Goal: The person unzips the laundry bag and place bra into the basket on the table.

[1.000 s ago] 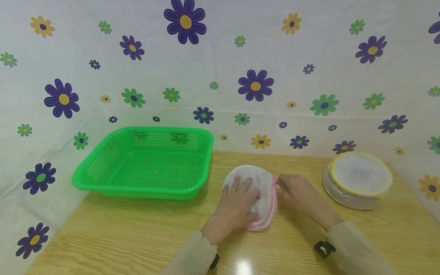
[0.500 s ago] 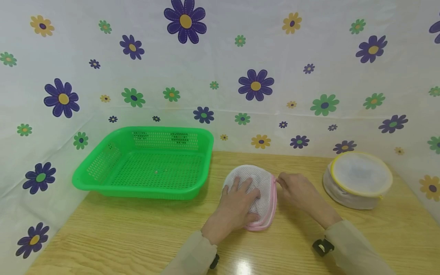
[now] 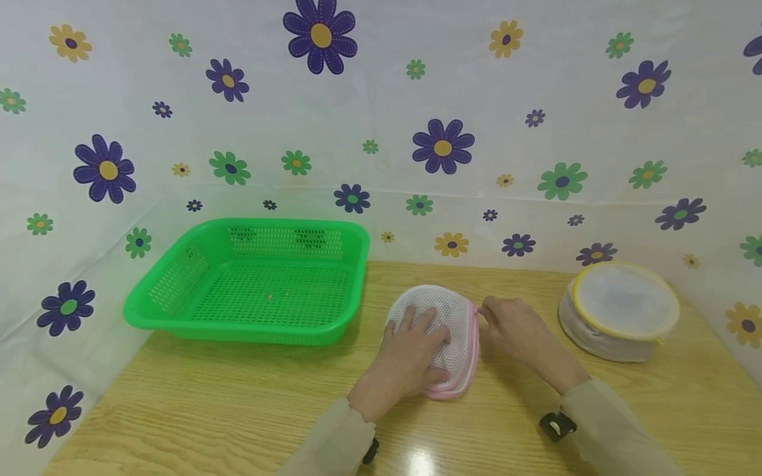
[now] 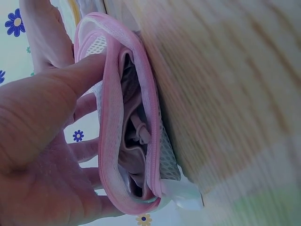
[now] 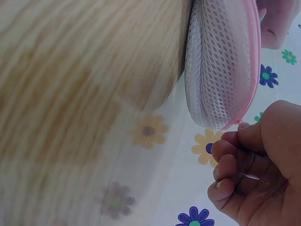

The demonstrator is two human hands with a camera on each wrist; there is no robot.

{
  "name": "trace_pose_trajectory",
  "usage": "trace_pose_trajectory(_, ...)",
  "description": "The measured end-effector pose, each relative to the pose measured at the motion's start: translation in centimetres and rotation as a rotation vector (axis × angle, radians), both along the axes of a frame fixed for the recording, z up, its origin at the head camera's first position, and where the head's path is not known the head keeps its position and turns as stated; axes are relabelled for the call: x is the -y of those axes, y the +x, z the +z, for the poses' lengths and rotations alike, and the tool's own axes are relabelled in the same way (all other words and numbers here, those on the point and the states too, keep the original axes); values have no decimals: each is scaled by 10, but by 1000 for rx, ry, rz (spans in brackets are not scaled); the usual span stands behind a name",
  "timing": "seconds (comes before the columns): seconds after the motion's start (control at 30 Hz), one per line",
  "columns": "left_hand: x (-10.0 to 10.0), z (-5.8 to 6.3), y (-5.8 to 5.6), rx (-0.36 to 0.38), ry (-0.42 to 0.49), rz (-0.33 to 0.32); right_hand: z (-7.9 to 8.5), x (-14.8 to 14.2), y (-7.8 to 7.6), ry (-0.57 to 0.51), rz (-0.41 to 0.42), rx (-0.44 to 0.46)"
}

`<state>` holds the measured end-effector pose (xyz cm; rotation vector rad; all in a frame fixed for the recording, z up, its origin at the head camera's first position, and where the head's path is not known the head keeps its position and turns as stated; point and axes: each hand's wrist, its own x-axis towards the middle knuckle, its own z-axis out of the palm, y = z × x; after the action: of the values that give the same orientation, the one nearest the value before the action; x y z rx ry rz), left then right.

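A white mesh laundry bag [image 3: 431, 296] with pink zipper trim lies on the table. My left hand [image 3: 407, 357] rests on its top with the fingers spread. In the left wrist view the bag's zipped side gapes, and dusky pink cloth [image 4: 134, 162] shows inside. At the bag's far right corner my right hand [image 3: 519, 330] pinches the end of the zipper between thumb and forefinger, likely at the pull [image 5: 239, 124], which the fingertips mostly hide. The other fingers of that hand are curled in the right wrist view.
A green plastic basket [image 3: 247, 334] with perforated walls stands on the left of the wooden table [image 3: 196, 410]. At the right back sits a round, whitish container with yellow trim [image 3: 625, 301]. A flower-print sheet [image 3: 381, 99] hangs behind.
My right hand has edged very slightly away from me, still at the bag's corner. The left hand and the bag stay in place.
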<state>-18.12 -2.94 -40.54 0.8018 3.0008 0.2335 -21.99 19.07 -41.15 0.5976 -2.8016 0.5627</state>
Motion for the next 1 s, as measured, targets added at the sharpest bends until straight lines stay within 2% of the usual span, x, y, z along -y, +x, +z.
trace_pose_trajectory(0.3, 0, -1, 0, 18, 4, 3, 2, 0, -1, 18, -13, 1)
trace_pose_trajectory(1.0, 0, -1, -1, 3, 11, -4, 3, 1, -10, 37, -35, 28)
